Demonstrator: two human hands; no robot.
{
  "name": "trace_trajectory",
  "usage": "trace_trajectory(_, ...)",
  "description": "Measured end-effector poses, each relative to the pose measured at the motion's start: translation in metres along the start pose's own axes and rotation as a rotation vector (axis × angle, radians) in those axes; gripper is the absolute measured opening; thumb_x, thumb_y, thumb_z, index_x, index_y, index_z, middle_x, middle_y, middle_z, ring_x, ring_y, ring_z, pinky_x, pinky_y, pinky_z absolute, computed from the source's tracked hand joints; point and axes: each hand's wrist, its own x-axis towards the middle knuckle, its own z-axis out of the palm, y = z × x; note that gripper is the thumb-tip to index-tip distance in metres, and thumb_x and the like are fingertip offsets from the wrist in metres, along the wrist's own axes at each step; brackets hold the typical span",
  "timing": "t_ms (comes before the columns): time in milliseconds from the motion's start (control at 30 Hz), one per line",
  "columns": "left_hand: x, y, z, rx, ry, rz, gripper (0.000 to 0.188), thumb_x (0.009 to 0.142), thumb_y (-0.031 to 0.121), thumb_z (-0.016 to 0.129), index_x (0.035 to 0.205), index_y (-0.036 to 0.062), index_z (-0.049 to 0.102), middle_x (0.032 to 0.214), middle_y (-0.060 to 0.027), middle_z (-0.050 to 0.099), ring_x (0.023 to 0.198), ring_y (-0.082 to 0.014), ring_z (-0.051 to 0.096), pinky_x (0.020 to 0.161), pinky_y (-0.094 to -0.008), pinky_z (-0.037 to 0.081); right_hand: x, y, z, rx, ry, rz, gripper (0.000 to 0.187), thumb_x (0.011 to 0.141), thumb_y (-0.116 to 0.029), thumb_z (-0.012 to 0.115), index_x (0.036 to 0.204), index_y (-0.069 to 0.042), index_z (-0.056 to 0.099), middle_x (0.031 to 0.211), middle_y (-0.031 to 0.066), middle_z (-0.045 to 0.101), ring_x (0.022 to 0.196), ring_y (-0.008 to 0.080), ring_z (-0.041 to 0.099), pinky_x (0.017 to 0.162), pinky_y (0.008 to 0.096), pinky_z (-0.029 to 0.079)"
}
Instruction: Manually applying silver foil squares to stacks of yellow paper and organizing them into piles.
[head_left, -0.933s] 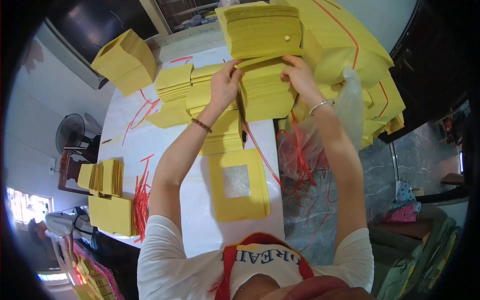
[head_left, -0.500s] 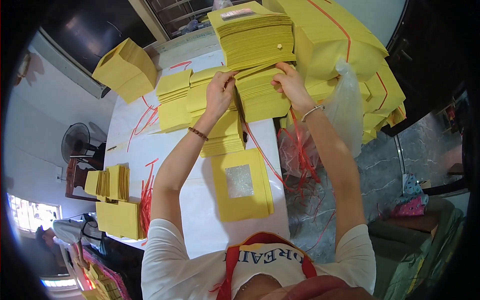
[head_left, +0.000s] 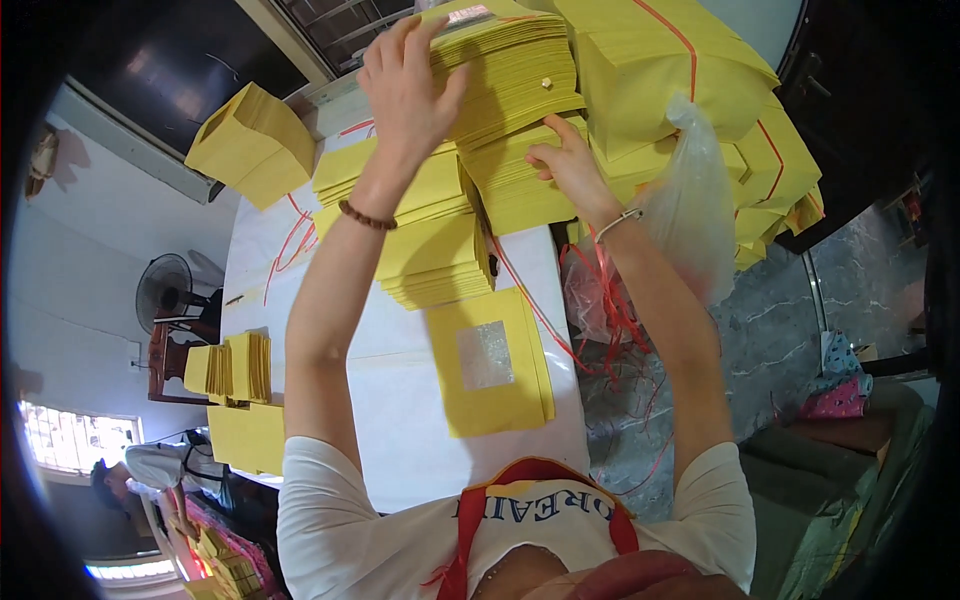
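My left hand (head_left: 405, 95) is raised with its fingers spread, beside the left edge of a tall stack of flat yellow paper pieces (head_left: 515, 70). It appears to hold nothing. My right hand (head_left: 575, 168) is over the lower yellow stack (head_left: 510, 185), fingers apart, its fingertips close to that stack's upper right part. Whether they touch the paper I cannot tell. Left of this stack lie more layered yellow bundles (head_left: 435, 255). Closer to me, a few yellow pieces (head_left: 460, 405) lie flat, the top one with a clear-looking rectangular patch.
Large yellow bundles with red straps (head_left: 650, 80) rise at the right behind a clear plastic bag (head_left: 690, 200). Red strips (head_left: 615, 310) hang at the table's right edge. A yellow block (head_left: 250, 145) and smaller bundles (head_left: 235, 370) are on the left. Another person (head_left: 175, 465) is at lower left.
My left hand has left the gap between the stacks, moved up and left, and opened. My right hand has shifted slightly left, staying over the lower stack. The view has shifted a little.
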Motion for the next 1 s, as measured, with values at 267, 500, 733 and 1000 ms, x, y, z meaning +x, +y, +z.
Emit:
trace_trajectory(267, 0.006, -0.020, 0.015, -0.027, -0.496, -0.200, 0.061, 0.070, 0.038, 0.069, 0.122, 0.0141, 0.048, 0.104, -0.0103, 0.059, 0.098, -0.0318, 0.050, 0.083, -0.0394, 0.043, 0.000, 0.008, -0.004, 0.037, -0.034, -0.020, 0.069, 0.075, -0.020, 0.061, 0.135, -0.003, 0.030, 0.104, 0.0080, 0.056, 0.080, 0.0138, 0.055, 0.067, 0.0237, 0.042)
trace_trajectory(500, -0.014, -0.010, 0.011, -0.073, -0.330, -0.169, 0.044, 0.069, 0.026, 0.070, 0.108, 0.0090, 0.058, 0.106, -0.0082, 0.059, 0.100, -0.0310, 0.049, 0.085, -0.0375, 0.042, -0.005, 0.013, 0.004, 0.094, -0.031, 0.022, 0.071, 0.077, -0.018, 0.062, 0.135, 0.001, 0.026, 0.121, 0.0095, 0.046, 0.083, 0.0118, 0.055, 0.068, 0.0246, 0.044)
trace_trajectory(733, -0.026, -0.010, 0.007, -0.099, -0.297, -0.214, 0.042, 0.070, 0.025, 0.069, 0.107, 0.0089, 0.059, 0.108, -0.0072, 0.058, 0.101, -0.0303, 0.048, 0.087, -0.0365, 0.042, -0.014, 0.024, 0.016, 0.172, -0.065, -0.136, 0.071, 0.078, -0.007, 0.058, 0.135, 0.008, 0.019, 0.142, 0.0138, 0.014, 0.094, 0.0173, 0.055, 0.077, 0.0256, 0.046)
trace_trajectory(1000, -0.007, -0.012, -0.001, 0.031, -0.413, -0.170, 0.034, 0.079, 0.042, 0.059, 0.101, 0.0163, 0.064, 0.084, -0.0011, 0.062, 0.083, -0.0189, 0.055, 0.077, -0.0377, 0.033, -0.010, 0.032, 0.012, 0.075, -0.066, -0.187, 0.068, 0.080, 0.001, 0.054, 0.136, 0.007, 0.016, 0.145, 0.0080, 0.012, 0.083, 0.0102, 0.053, 0.065, 0.0221, 0.043)
